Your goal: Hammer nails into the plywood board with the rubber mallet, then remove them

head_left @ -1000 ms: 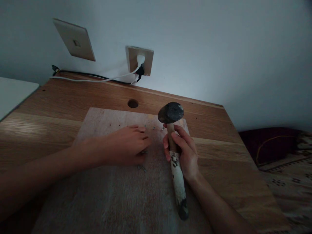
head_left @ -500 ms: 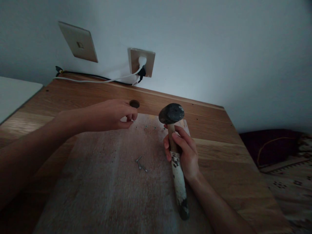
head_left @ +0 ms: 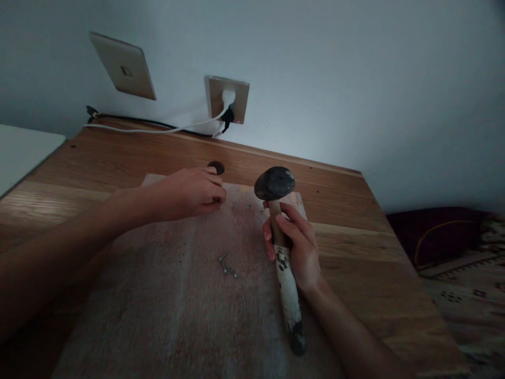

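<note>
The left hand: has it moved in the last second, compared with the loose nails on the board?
Yes. The left hand left the loose nails and moved away toward the round hole at the board's far edge.

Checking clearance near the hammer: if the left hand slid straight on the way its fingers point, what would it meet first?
Probably the hammer upright in the right hand. The left hand points right across the board, over small nail heads; depth is unclear, so it might pass behind.

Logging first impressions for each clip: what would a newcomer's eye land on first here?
The hammer stands out, dark head up, gripped by the right hand over the pale board. The left hand pinches at the board's far edge near a round desk hole, with loose nails lying mid-board.
</note>
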`<action>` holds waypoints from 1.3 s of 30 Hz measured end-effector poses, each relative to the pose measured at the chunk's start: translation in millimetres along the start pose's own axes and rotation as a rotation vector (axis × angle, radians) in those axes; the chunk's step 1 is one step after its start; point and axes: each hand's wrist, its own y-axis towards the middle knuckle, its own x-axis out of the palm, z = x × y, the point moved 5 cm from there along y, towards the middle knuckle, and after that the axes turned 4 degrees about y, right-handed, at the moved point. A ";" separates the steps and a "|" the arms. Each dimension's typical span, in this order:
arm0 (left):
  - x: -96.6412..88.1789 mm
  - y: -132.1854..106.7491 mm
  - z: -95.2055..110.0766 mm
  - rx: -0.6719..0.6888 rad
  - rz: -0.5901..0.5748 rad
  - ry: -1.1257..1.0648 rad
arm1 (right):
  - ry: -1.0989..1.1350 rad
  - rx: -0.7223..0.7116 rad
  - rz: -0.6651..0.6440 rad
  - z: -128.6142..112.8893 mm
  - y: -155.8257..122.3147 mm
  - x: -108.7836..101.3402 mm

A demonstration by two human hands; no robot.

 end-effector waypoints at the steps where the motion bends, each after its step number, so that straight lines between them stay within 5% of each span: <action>1: 1.0 0.8 0.2 0.001 -0.001 0.012 | -0.004 -0.001 0.000 -0.1 -0.1 0.1; 13: 18.3 -12.2 -16.2 -0.140 0.205 -0.504 | -0.021 -0.016 0.003 -0.6 0.1 2.5; 24: 21.4 -13.6 -15.2 -0.224 0.245 -0.523 | 0.099 0.158 -0.052 8.6 6.5 41.6; 39: 27.6 -14.3 -20.8 -0.304 0.286 -0.572 | 0.028 0.161 -0.196 22.9 -4.5 51.3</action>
